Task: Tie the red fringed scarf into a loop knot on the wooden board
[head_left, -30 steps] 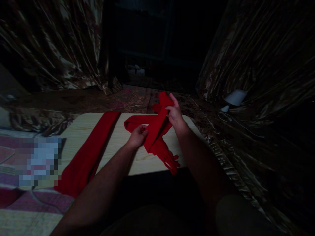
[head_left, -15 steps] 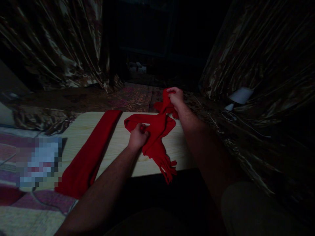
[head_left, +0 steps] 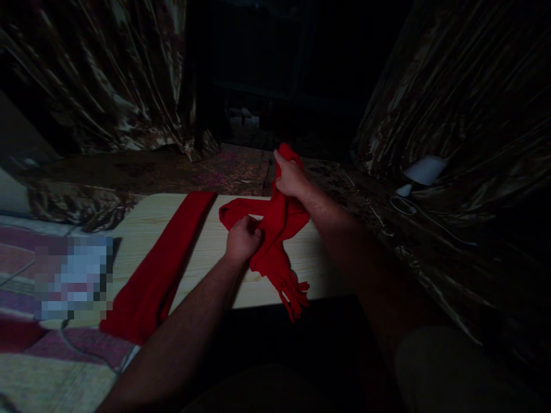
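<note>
A red scarf with a fringed end lies looped and crossed over itself on a pale wooden tabletop. My left hand is closed on the scarf's near left part, beside the crossing. Beyond the table's far edge, my right hand grips the scarf's other end and holds it up off the wood. The fringe hangs over the near edge of the table. To the left, a second red cloth, folded into a long strip, lies flat across the tabletop and touches neither hand.
A pixelated blurred item sits at the table's left end, above a striped cover. A small white lamp with a cord stands at the right. Patterned curtains hang behind on both sides. The room is dim.
My right hand has moved a little left and turned, bringing the raised scarf end with it. My left hand stays in place on the scarf. The view has shifted slightly.
</note>
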`<state>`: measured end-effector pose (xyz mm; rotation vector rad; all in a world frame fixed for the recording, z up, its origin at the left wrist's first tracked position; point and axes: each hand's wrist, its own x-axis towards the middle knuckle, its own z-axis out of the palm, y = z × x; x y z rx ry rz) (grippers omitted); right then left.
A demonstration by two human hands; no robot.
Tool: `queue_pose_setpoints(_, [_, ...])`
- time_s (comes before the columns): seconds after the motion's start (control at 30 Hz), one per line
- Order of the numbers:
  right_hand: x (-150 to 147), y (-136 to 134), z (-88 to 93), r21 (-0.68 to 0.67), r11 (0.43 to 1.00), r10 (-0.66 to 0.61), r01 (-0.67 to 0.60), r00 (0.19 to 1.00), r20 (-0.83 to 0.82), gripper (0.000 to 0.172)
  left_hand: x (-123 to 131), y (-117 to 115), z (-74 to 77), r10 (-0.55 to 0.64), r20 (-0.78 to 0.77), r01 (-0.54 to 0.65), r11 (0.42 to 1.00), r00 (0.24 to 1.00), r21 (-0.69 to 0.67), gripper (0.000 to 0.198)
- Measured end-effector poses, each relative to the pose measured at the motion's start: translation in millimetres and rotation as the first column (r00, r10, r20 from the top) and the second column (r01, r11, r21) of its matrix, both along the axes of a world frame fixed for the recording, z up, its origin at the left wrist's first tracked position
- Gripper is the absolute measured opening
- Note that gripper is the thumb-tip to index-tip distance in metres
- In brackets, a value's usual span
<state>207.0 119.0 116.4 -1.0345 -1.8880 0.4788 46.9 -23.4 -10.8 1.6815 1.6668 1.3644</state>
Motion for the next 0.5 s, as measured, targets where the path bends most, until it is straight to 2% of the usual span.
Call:
queue_pose_setpoints(0.07, [2.4,-9.2,-2.0,0.008,1.000,-0.030,0.029,0.997,0.074,0.074,-0.7,1.3,-1.3,-0.014,0.022,0.015,0.999,1.000,-0.030,0.020])
queue_pose_setpoints(0.13, [6.6,-14.7,1.3,0.030,0.996,-0.084,0.081,0.990,0.114,0.067,-1.4,2.5,-2.3,-0.023,0.050,0.026,0.998,0.998,-0.061,0.019])
queue_pose_setpoints(0.27, [14.1,-20.0,19.0,0.083,0.983,-0.177,0.166,0.973,0.148,0.029,-2.2,3.5,-2.6,-0.018,-0.025,0.015,0.994,1.000,-0.106,0.016])
queue_pose_setpoints(0.33, [13.9,-25.0,29.1,0.066,0.986,-0.163,0.154,0.970,0.182,0.016,-2.1,3.3,-2.1,-0.018,-0.042,0.014,0.994,0.999,-0.105,0.016])
queue_pose_setpoints(0.4, [9.3,-33.4,35.0,0.014,0.992,-0.123,0.123,0.964,0.237,0.015,-1.7,2.5,-1.6,-0.020,-0.028,0.017,0.994,0.999,-0.104,0.015])
queue_pose_setpoints(0.5, [-2.9,-51.5,25.8,-0.079,0.992,-0.073,0.098,0.960,0.271,0.010,-0.6,1.2,-1.1,-0.020,0.005,0.020,0.994,1.000,-0.103,0.013])
